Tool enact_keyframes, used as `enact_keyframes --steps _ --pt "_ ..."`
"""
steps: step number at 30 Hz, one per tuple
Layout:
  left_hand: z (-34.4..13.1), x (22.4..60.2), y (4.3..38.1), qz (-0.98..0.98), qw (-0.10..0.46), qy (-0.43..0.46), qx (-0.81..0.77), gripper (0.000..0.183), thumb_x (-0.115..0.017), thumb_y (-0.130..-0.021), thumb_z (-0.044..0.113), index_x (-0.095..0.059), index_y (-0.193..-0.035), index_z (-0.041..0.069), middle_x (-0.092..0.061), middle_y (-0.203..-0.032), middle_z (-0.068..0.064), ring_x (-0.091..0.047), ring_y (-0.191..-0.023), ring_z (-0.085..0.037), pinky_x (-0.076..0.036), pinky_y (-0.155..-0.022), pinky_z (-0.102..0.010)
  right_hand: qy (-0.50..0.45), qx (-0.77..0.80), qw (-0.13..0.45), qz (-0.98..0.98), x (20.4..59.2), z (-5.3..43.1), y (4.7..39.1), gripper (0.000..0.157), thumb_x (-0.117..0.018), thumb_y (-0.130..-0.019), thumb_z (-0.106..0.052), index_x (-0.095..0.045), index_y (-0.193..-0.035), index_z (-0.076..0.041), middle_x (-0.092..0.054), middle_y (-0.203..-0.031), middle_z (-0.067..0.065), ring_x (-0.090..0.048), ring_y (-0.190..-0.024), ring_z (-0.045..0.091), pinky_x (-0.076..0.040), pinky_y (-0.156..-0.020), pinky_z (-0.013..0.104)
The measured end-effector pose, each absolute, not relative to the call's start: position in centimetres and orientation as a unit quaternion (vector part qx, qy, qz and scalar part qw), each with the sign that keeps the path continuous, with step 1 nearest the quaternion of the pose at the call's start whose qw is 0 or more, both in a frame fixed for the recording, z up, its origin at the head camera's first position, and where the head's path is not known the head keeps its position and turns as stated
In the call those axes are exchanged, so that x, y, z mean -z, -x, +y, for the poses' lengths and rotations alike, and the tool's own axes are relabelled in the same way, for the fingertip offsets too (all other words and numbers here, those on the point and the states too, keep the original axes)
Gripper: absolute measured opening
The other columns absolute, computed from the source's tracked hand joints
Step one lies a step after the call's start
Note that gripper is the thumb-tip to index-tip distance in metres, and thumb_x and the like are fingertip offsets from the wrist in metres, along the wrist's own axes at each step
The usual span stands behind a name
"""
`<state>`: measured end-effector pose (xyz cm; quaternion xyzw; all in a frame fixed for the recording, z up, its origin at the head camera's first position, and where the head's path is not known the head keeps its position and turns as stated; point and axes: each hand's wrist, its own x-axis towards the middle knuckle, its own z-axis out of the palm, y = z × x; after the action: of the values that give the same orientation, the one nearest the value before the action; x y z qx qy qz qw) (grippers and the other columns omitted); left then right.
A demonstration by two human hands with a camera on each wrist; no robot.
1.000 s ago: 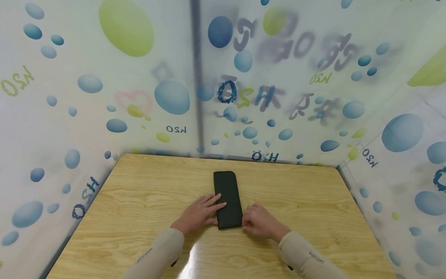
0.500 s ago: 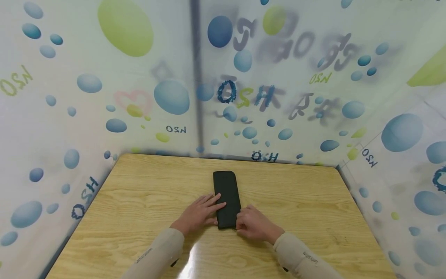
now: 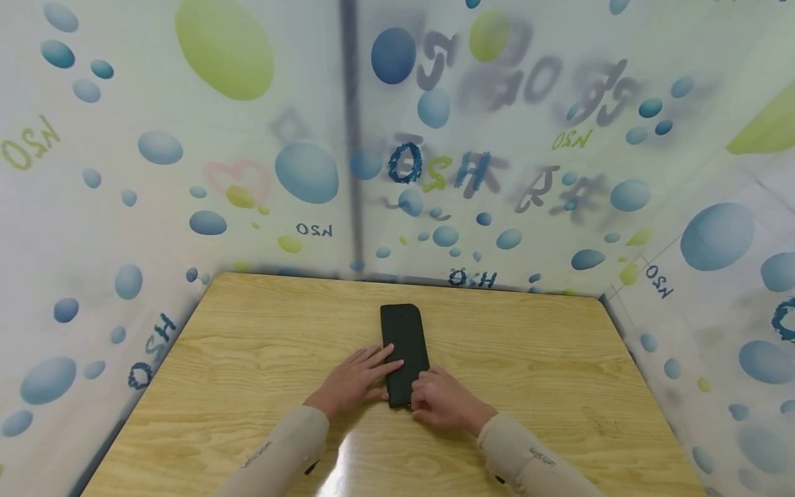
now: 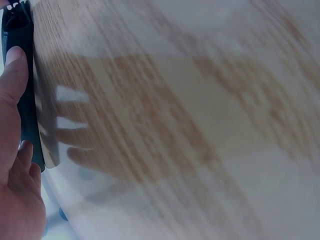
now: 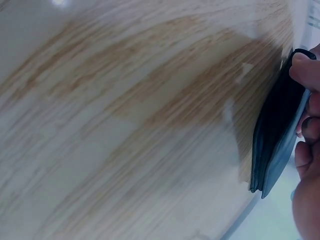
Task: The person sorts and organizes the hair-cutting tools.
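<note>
A long, flat black zip case with a rounded far right corner lies lengthwise on the table. My left hand spreads straight fingers over its left side, with the thumb low against that side edge. In the left wrist view, the thumb presses the case's side. Curled at the near right corner, my right hand pinches at the edge where the zipper runs; its fingers hide the pull. Along its right side, the case shows parted edges in the right wrist view.
The light wood-grain table surrounds the case. White walls with blue and green ovals and lettering stand close behind and at both sides. Bright glare lies on the tabletop near the left sleeve.
My right hand has slid left along the near end of the case, from beside its right edge onto the near right corner. The left hand and the case have stayed put.
</note>
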<state>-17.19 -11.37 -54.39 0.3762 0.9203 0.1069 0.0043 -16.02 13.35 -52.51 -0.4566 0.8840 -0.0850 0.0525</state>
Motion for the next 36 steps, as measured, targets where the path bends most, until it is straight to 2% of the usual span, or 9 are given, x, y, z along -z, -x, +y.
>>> enact_keyframes --steps 10,19,26,30,33,36 --pt "-11.1 54.4 17.1 0.922 0.005 -0.372 -0.108 0.062 -0.053 -0.094 0.051 -0.039 -0.150 0.028 -0.028 -0.161 -0.003 -0.030 -0.148 -0.029 -0.029 -0.119 -0.047 0.478 0.089 0.021 0.874 52.9 11.7 15.9 0.014 -0.073 -0.086 -0.034 -0.069 -0.075 -0.026 -0.055 -0.071 -0.017 -0.043 -0.069 0.001 -0.032 -0.074 0.021" --pt "-11.1 54.4 17.1 0.919 -0.020 -0.380 -0.104 0.061 -0.058 -0.093 0.047 -0.044 -0.148 0.025 -0.034 -0.158 -0.007 -0.035 -0.145 -0.031 -0.032 -0.117 -0.048 0.474 0.095 0.016 0.875 52.8 11.2 15.7 0.013 -0.074 -0.086 -0.032 -0.068 -0.075 -0.026 -0.055 -0.071 -0.017 -0.045 -0.070 0.001 -0.035 -0.076 0.022" --pt "-10.9 53.7 17.0 0.924 0.011 -0.369 -0.097 0.062 -0.058 -0.093 0.048 -0.042 -0.149 0.026 -0.032 -0.160 -0.007 -0.032 -0.146 -0.032 -0.029 -0.118 -0.049 0.460 0.079 0.014 0.884 52.9 11.8 15.7 0.011 -0.073 -0.085 -0.034 -0.069 -0.077 -0.027 -0.052 -0.071 -0.017 -0.043 -0.070 0.002 -0.034 -0.076 0.023" --pt "-10.8 53.4 17.0 0.928 0.013 -0.356 -0.106 0.056 -0.064 -0.094 0.034 -0.047 -0.146 0.025 -0.036 -0.157 -0.008 -0.036 -0.144 -0.034 -0.031 -0.117 -0.049 0.457 0.092 0.018 0.885 52.7 12.4 15.7 0.009 -0.072 -0.086 -0.036 -0.073 -0.082 -0.028 -0.056 -0.073 -0.018 -0.045 -0.072 0.001 -0.037 -0.078 0.024" --pt "-10.5 53.2 16.9 0.934 0.000 -0.339 -0.115 0.049 -0.064 -0.094 0.020 -0.052 -0.142 0.023 -0.041 -0.154 -0.008 -0.041 -0.141 -0.034 -0.034 -0.115 -0.048 0.450 0.108 0.025 0.886 52.4 13.1 15.7 0.009 -0.071 -0.087 -0.037 -0.075 -0.086 -0.029 -0.058 -0.074 -0.019 -0.044 -0.071 0.001 -0.038 -0.078 0.025" --pt "-10.0 53.1 16.9 0.945 -0.020 -0.305 -0.119 0.047 -0.060 -0.096 0.020 -0.051 -0.142 0.018 -0.046 -0.151 -0.009 -0.046 -0.137 -0.031 -0.039 -0.111 -0.048 0.439 0.119 0.018 0.891 52.0 14.0 15.9 0.008 -0.071 -0.088 -0.034 -0.076 -0.085 -0.029 -0.058 -0.074 -0.018 -0.045 -0.070 0.001 -0.041 -0.080 0.027"
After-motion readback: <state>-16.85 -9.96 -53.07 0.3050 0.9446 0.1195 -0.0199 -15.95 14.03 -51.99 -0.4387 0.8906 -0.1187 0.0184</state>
